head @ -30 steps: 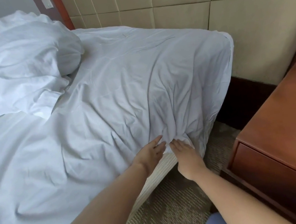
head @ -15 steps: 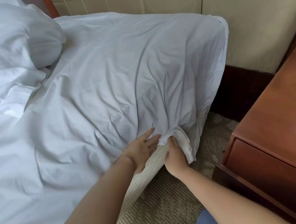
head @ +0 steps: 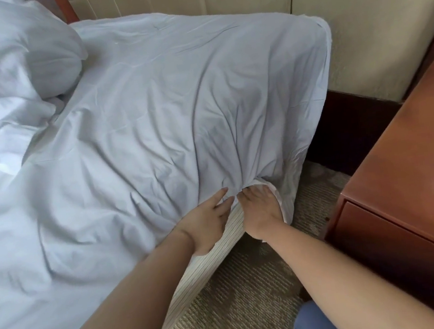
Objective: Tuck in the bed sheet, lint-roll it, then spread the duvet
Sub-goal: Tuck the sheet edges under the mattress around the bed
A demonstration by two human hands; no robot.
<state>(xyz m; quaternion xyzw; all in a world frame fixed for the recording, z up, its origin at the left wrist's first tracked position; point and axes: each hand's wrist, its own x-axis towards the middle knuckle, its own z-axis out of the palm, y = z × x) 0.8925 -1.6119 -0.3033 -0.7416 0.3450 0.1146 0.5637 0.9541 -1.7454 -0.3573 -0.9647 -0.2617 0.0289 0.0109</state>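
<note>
A white bed sheet (head: pixel 177 120) covers the mattress and hangs wrinkled over its near side. My left hand (head: pixel 208 220) lies flat against the sheet at the mattress's lower edge, with its fingertips at a gathered fold. Just to the right, my right hand (head: pixel 260 208) presses straight fingers into the same fold. A loose flap of sheet (head: pixel 280 200) drapes along that hand's outer side. Below both hands the striped bed base (head: pixel 221 249) is exposed. The white duvet (head: pixel 5 70) is bunched up at the far left of the bed.
A brown wooden nightstand (head: pixel 405 181) stands close on the right, leaving a narrow strip of patterned carpet (head: pixel 243 307) between it and the bed. A padded beige wall panel (head: pixel 357 21) runs behind the bed. My blue-trousered knees (head: pixel 314 325) are at the bottom.
My right hand has gone from holding a hanging fold of sheet to pushing it in at the mattress edge. My left hand has stayed pressed beside it. The view has shifted slightly.
</note>
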